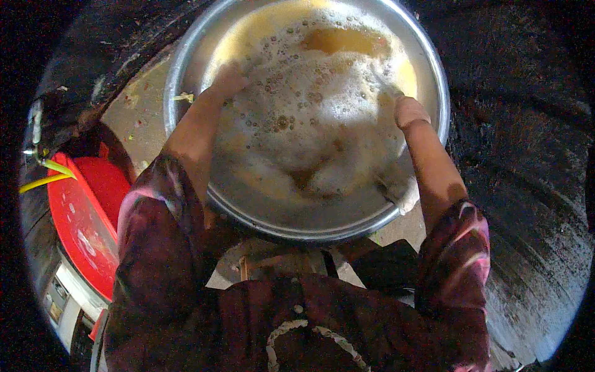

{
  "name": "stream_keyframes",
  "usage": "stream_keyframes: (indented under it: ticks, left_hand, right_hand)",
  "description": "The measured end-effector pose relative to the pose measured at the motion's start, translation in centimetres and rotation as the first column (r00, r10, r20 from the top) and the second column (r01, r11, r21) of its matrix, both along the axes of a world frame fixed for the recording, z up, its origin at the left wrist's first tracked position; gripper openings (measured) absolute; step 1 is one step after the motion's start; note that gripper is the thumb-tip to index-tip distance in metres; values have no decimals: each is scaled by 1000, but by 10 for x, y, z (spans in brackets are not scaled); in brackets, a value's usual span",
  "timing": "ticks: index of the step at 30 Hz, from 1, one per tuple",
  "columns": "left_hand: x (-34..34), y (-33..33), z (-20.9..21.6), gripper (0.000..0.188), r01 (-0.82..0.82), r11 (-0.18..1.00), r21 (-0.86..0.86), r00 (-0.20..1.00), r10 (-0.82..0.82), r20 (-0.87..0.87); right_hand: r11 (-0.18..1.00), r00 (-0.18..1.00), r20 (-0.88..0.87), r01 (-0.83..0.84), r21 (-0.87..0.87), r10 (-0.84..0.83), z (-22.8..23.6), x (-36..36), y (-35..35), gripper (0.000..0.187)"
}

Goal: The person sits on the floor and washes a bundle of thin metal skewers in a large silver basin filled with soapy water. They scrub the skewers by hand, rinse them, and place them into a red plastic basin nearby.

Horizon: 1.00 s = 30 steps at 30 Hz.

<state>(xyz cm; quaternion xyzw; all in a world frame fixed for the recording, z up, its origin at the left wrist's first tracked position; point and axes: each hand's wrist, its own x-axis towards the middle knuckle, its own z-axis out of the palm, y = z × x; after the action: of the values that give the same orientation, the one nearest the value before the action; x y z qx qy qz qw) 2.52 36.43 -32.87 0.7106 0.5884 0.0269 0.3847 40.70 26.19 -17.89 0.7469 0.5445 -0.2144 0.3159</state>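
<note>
Wide round silver metal basin (316, 234) sat toward twelve o'clock, filled with frothy yellow-brown water (297, 111). Bare left hand (230, 80) dipped into water at basin's ten o'clock; bare right hand (412, 113) at three. Grip of each hidden; could not tell whether spread, closed or holding anything. Red plastic tub (83, 226) stood at nine o'clock, yellow tube (46, 180) beside it.

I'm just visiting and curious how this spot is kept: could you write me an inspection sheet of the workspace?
Surface: grey floor with small bits on it.
Things in use: metal basin holding brownish, foamy liquid.
Clutter: red container at left.
Hands: left hand dips into the foam; right hand at the basin's right side; fingers hidden, grip unclear.
Cables: nothing seen; a yellow tube at left.
Surroundings: dark, scuffed surface at right.
</note>
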Motion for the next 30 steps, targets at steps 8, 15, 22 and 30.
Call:
stream_keyframes:
  ticks: [8, 15, 22, 30]
  left_hand:
    - [45, -67, -14, 43, 231, 964, -131, 935, -257, -243]
    - [99, -154, 15, 37, 276, 950, -148, 940, -299, -165]
    - [106, -219, -3, 38, 508, 777, -371, 798, -587, -137]
    - [110, -195, 45, 34, 549, 833, -66, 822, -553, -134]
  right_hand:
    - [990, 995, -60, -84, -109, 78, -4, 18, -76, 29]
    - [951, 951, -255, -232, -204, 177, 40, -17, -122, 30]
    - [885, 894, -331, -393, -249, 303, 36, -11, -154, 21]
    - [911, 893, -386, -338, -235, 231, 68, -3, -154, 17]
